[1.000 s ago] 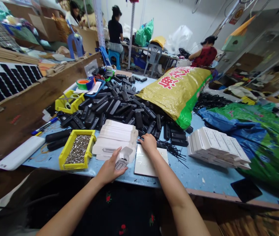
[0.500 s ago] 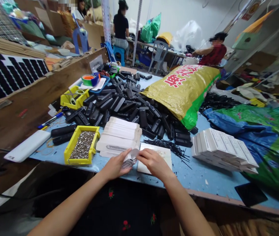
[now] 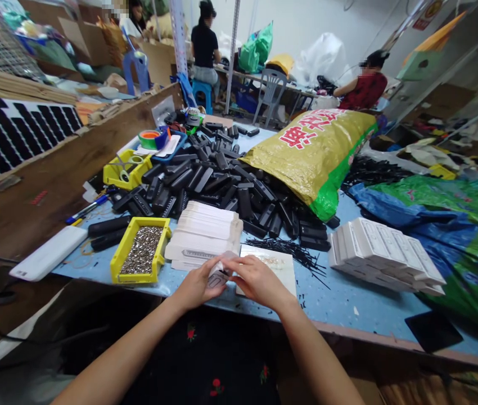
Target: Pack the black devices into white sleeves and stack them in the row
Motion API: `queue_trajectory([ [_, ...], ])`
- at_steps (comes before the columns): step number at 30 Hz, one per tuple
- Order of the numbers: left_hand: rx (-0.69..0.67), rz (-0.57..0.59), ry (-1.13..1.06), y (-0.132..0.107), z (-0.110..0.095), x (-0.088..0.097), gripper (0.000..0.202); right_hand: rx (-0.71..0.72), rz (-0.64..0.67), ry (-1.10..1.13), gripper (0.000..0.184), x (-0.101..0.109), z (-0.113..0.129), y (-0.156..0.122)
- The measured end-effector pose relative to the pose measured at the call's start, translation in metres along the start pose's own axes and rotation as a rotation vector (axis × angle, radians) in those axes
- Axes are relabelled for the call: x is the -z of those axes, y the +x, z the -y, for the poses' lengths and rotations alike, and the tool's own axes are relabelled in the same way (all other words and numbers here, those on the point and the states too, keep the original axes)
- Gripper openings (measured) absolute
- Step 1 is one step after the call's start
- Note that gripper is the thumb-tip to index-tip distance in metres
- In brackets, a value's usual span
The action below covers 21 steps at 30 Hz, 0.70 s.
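A small white printed carton [image 3: 216,278] is held low over the table's front edge. My left hand [image 3: 197,288] wraps round its side, thumb along the near face. At the carton's upper right end, the fingers of my right hand [image 3: 259,281] are closed on the flap; fingers partly hide that end. Just behind my hands lies a pile of flat white cartons [image 3: 207,228]. Beneath my right hand is a white sheet [image 3: 286,277] with tiny bits on it, and thin black strips [image 3: 309,260] lie beside it.
At left stands a yellow bin [image 3: 116,264] of small metal parts, near a white power bank [image 3: 49,253]. Black plastic cases [image 3: 222,180] are heaped behind, beside a gold sack [image 3: 306,152]. Stacked white boxes [image 3: 384,253] sit at right. Other people work in the background.
My right hand has shifted slightly left and its fingers now lie over the carton's end, where a raised flap showed before. My left hand stays round the carton.
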<state>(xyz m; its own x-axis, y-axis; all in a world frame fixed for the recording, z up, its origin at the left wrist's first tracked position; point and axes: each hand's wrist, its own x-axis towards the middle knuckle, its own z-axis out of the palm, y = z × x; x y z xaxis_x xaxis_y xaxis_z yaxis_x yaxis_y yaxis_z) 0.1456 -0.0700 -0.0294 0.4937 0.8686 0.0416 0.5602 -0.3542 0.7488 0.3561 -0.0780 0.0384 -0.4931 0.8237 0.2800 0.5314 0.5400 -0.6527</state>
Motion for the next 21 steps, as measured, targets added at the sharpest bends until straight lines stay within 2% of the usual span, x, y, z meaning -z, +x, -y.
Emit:
queue_trajectory([
  [2, -0.031, -0.021, -0.021, 0.001, 0.001, -0.001, 0.052, -0.203, -0.247, 0.247, 0.036, -0.022, -0.010, -0.003],
  [4, -0.052, 0.008, -0.034, 0.003, 0.001, -0.003, 0.046, -0.363, -0.395, 0.481, 0.037, -0.047, -0.017, -0.005],
  [6, -0.021, 0.023, -0.069, 0.006, -0.002, -0.006, 0.061, -0.365, -0.396, 0.622, 0.037, -0.070, -0.018, -0.006],
  [9, 0.088, 0.010, -0.144, 0.010, -0.008, -0.010, 0.094, -0.274, -0.410, 0.634, 0.033, -0.087, -0.012, -0.005],
  [13, 0.173, 0.004, -0.140, 0.009, -0.007, -0.007, 0.101, -0.310, -0.393, 0.652, 0.031, -0.078, -0.007, 0.001],
  [16, 0.163, 0.013, -0.176, 0.010, -0.002, -0.004, 0.099, -0.203, -0.359, 0.522, 0.033, -0.072, -0.007, 0.000],
  [17, 0.154, -0.003, -0.193, 0.010, -0.003, -0.005, 0.098, -0.170, -0.336, 0.461, 0.037, -0.073, -0.006, -0.003],
  [18, 0.152, -0.044, -0.216, 0.011, -0.006, -0.007, 0.096, -0.170, -0.315, 0.415, 0.048, -0.076, -0.003, -0.006],
  [20, 0.182, -0.138, -0.285, 0.011, -0.018, -0.012, 0.084, -0.257, -0.286, 0.355, 0.087, -0.086, 0.003, -0.016],
  [21, 0.201, -0.149, -0.326, 0.009, -0.025, -0.015, 0.076, -0.316, -0.282, 0.328, 0.104, -0.090, 0.005, -0.023],
])
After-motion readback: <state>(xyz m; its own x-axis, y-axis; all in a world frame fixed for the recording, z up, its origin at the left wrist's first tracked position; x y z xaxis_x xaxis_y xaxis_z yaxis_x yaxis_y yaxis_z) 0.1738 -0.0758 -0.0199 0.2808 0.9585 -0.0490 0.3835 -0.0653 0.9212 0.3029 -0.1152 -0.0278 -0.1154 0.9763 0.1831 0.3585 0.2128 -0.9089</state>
